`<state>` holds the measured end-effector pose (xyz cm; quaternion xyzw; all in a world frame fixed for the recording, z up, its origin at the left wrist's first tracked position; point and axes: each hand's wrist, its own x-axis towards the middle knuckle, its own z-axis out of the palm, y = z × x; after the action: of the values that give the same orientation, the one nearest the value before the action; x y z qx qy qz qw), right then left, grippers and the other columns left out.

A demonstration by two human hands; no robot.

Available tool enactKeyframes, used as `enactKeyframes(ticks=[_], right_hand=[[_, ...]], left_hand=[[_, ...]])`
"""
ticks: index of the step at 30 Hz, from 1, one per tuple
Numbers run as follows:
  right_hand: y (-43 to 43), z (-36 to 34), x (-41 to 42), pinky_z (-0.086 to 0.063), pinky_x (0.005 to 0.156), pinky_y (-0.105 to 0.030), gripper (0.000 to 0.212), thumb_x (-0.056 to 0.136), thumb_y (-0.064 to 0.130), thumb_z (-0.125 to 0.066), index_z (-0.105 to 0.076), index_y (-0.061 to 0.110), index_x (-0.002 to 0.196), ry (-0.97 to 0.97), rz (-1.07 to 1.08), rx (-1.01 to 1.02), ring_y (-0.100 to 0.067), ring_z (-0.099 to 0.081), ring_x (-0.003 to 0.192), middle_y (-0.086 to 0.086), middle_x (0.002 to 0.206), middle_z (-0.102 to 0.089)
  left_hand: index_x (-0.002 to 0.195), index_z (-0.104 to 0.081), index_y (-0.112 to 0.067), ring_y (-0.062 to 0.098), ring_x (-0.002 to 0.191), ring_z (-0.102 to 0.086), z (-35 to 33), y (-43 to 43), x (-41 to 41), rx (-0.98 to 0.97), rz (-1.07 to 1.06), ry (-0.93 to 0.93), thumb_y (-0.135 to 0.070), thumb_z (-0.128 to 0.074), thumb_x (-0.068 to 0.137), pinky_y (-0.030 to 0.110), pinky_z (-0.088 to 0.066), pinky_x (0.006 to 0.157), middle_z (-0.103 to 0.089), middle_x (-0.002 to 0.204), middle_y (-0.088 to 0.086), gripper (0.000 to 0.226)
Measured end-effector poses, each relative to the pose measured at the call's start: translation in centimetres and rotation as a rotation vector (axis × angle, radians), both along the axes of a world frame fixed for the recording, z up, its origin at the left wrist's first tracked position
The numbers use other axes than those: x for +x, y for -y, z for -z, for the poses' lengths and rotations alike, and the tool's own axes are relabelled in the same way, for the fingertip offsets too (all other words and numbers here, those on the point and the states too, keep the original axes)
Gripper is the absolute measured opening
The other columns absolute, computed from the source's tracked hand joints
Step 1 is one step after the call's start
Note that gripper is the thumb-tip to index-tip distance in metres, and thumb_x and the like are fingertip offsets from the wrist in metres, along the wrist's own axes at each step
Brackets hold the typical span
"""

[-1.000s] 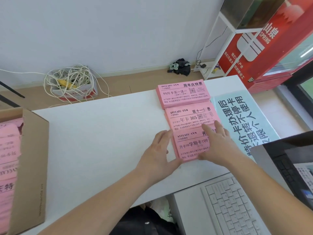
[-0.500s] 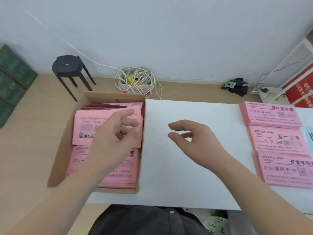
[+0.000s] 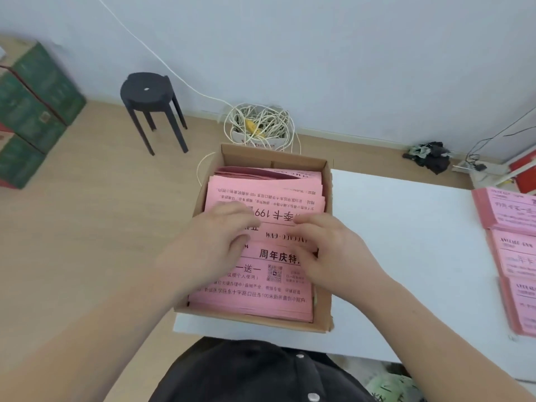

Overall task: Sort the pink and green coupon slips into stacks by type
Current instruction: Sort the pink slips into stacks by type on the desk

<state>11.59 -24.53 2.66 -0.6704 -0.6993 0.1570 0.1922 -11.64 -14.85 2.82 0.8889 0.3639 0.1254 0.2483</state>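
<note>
A cardboard box (image 3: 322, 311) stands on the left end of the white table (image 3: 406, 256), filled with loose pink coupon slips (image 3: 261, 291) lying in different directions. Both my hands are inside the box. My left hand (image 3: 214, 242) and my right hand (image 3: 327, 250) hold the upper upside-down pink slip (image 3: 278, 219), with fingers curled on its face and thumbs at its near edge. Three sorted pink stacks (image 3: 513, 250) lie in a column at the table's right edge, partly cut off. No green slips are visible.
On the floor behind the box are a black stool (image 3: 148, 91), a tub of coiled white cable (image 3: 261, 126) and a dark bundle (image 3: 432, 153). Green cartons (image 3: 32, 111) are stacked at far left. A red cabinet corner (image 3: 525, 166) shows at right.
My view swung left from the sorted stacks to the box. Both hands moved from the nearest stack, across the table, down onto the slips in the box.
</note>
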Motion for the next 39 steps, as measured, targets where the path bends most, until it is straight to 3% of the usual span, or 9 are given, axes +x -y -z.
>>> enactKeyframes(ticks=[5,10,16,21,27,31,34,37,39], right_hand=[[-3.8,-0.9,0.8,-0.040,0.108,-0.031,0.050,0.088,0.023,-0.070,-0.061,0.024,0.137,0.105,0.064,-0.076,-0.012,-0.041,0.135,0.010,0.144,-0.053],[-3.8,0.0,1.0,-0.041,0.102,-0.026,0.053,0.082,0.009,-0.070,-0.063,0.020,0.133,0.007,0.166,-0.040,-0.016,-0.052,0.122,0.010,0.129,-0.060],[-3.6,-2.4,1.6,-0.045,0.091,-0.015,0.036,0.080,-0.003,-0.072,-0.077,0.024,0.104,-0.300,0.201,-0.058,-0.006,-0.059,0.102,0.013,0.103,-0.062],[-3.0,-3.2,0.9,-0.049,0.079,-0.021,0.024,0.076,0.003,-0.076,-0.077,0.027,0.078,-0.426,0.163,-0.072,-0.010,-0.063,0.095,0.013,0.095,-0.064],[-2.7,-3.6,0.9,-0.057,0.089,-0.035,0.061,0.075,0.008,-0.069,-0.064,0.032,0.131,-0.326,0.076,-0.036,-0.008,-0.056,0.121,0.019,0.124,-0.057],[-3.0,-3.7,1.0,-0.056,0.086,-0.031,0.063,0.080,0.002,-0.076,-0.061,0.037,0.131,-0.326,0.146,-0.122,-0.005,-0.062,0.100,0.027,0.113,-0.058],[-3.0,-4.1,0.7,-0.055,0.086,-0.026,0.058,0.086,0.005,-0.072,-0.062,0.046,0.125,-0.371,0.174,-0.254,0.000,-0.062,0.100,0.035,0.105,-0.061],[-3.1,-4.5,0.6,-0.057,0.084,-0.026,0.059,0.086,0.001,-0.067,-0.063,0.049,0.119,-0.372,0.157,-0.314,0.000,-0.063,0.099,0.029,0.099,-0.065],[-3.2,-4.9,0.8,-0.057,0.082,-0.025,0.054,0.083,0.001,-0.068,-0.068,0.047,0.111,-0.334,0.104,-0.371,0.004,-0.061,0.099,0.028,0.098,-0.066]], left_hand=[[0.144,-0.054,-0.020,0.025,0.146,-0.033,-0.7,-3.5,0.5,0.000,-0.034,-0.179,-0.017,-0.071,0.091,0.030,-0.020,0.120,-0.042,0.156,0.003,0.056],[0.146,-0.051,-0.020,0.023,0.129,-0.043,-0.9,-5.2,0.5,0.036,-0.024,-0.182,-0.026,-0.073,0.087,0.038,-0.037,0.113,-0.053,0.135,-0.001,0.064],[0.099,-0.075,-0.028,0.014,0.091,-0.052,-2.0,-3.4,-1.5,0.103,0.120,0.016,-0.004,-0.067,0.079,0.029,-0.042,0.082,-0.056,0.091,-0.015,0.032],[0.084,-0.067,-0.032,0.011,0.088,-0.055,-2.2,-2.5,-3.7,0.067,0.177,0.052,-0.012,-0.066,0.076,0.037,-0.048,0.079,-0.058,0.084,-0.020,0.022],[0.091,-0.076,-0.036,0.014,0.107,-0.051,-2.3,-3.0,-3.7,0.167,0.108,0.014,-0.018,-0.074,0.077,0.046,-0.049,0.088,-0.061,0.115,-0.014,0.023],[0.089,-0.068,-0.035,0.022,0.147,-0.034,-2.1,-3.3,-2.6,0.134,0.107,-0.008,-0.021,-0.070,0.079,0.051,-0.038,0.113,-0.048,0.152,-0.001,0.017],[0.101,-0.057,-0.035,0.014,0.155,-0.021,-2.2,-3.8,-1.8,0.099,0.089,-0.004,-0.020,-0.072,0.079,0.046,-0.029,0.122,-0.040,0.160,-0.002,0.031],[0.130,-0.055,-0.032,0.014,0.137,-0.047,-2.5,-4.0,-1.0,0.092,0.080,-0.042,-0.025,-0.071,0.085,0.041,-0.040,0.115,-0.062,0.137,-0.009,0.048],[0.127,-0.062,-0.035,0.010,0.103,-0.061,-2.8,-3.6,-1.1,0.074,0.111,-0.065,-0.030,-0.068,0.087,0.036,-0.053,0.089,-0.067,0.103,-0.018,0.040]])
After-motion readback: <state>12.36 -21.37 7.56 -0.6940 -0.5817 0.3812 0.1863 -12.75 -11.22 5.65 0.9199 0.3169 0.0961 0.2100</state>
